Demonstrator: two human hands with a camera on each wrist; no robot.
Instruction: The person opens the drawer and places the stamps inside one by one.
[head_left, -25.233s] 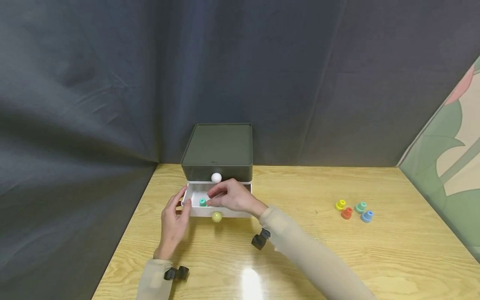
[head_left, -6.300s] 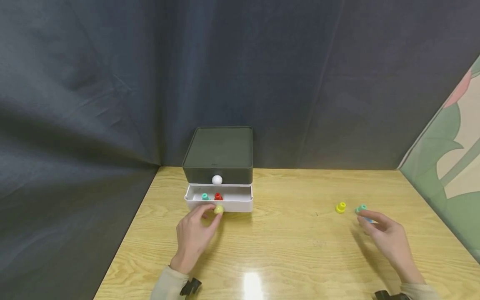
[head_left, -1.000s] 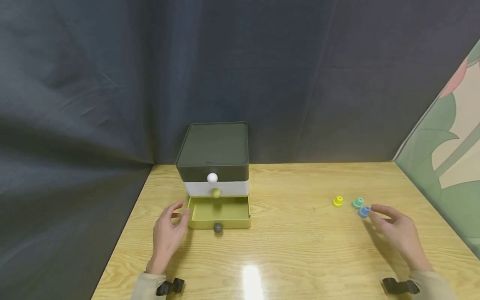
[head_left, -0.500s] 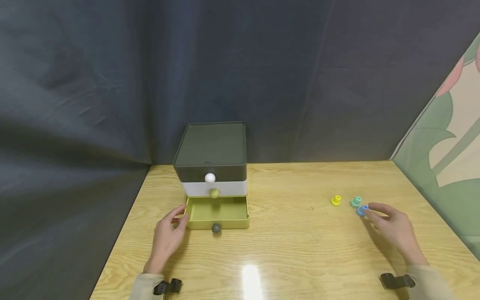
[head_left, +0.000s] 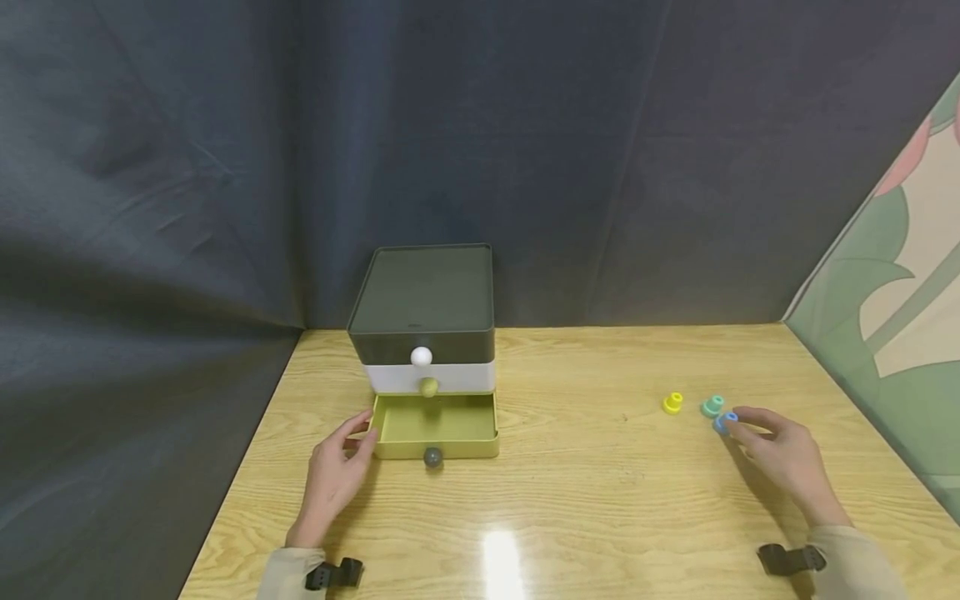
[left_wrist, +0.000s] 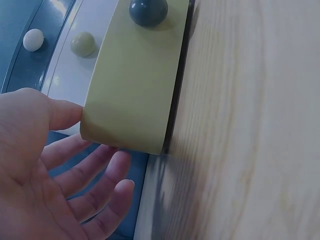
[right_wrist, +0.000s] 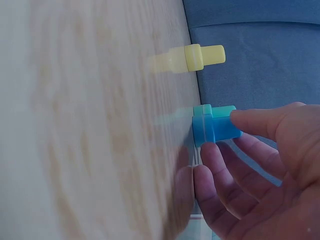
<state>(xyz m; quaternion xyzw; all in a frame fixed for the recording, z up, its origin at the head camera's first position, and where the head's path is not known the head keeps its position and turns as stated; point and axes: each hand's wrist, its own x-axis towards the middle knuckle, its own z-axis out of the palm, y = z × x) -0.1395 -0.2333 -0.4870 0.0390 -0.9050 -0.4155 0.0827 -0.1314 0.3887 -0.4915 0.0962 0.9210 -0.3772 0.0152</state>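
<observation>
Right hand (head_left: 783, 458), well to the right of the cabinet (head_left: 420, 292): your thumb and finger are nearly closed, pinching the blue peg (right_wrist: 227, 128) by its narrow top, base seemingly on the table (head_left: 585, 492); other fingers loosely bent. Handling: you do best with a light, even pinch and a straight lift, since the green peg (head_left: 712, 407) stands just beside it, on the cabinet side, and a sideways drag would likely tip it. Yellow peg (head_left: 672, 404): nearer the cabinet, apart from both. Left hand (head_left: 332, 479), at the cabinet's front left: your thumb and forefinger pinch the left wall of the lower drawer (head_left: 401, 450), which stands out below the cabinet's front; a steadying hold without pull should serve. Changes against the frame some six seconds back: there, the middle drawer (head_left: 386, 378) is out, holding a red peg and a second green one, your left hand at its knob (head_left: 428, 387); now it is in, and the lower drawer is out.
</observation>
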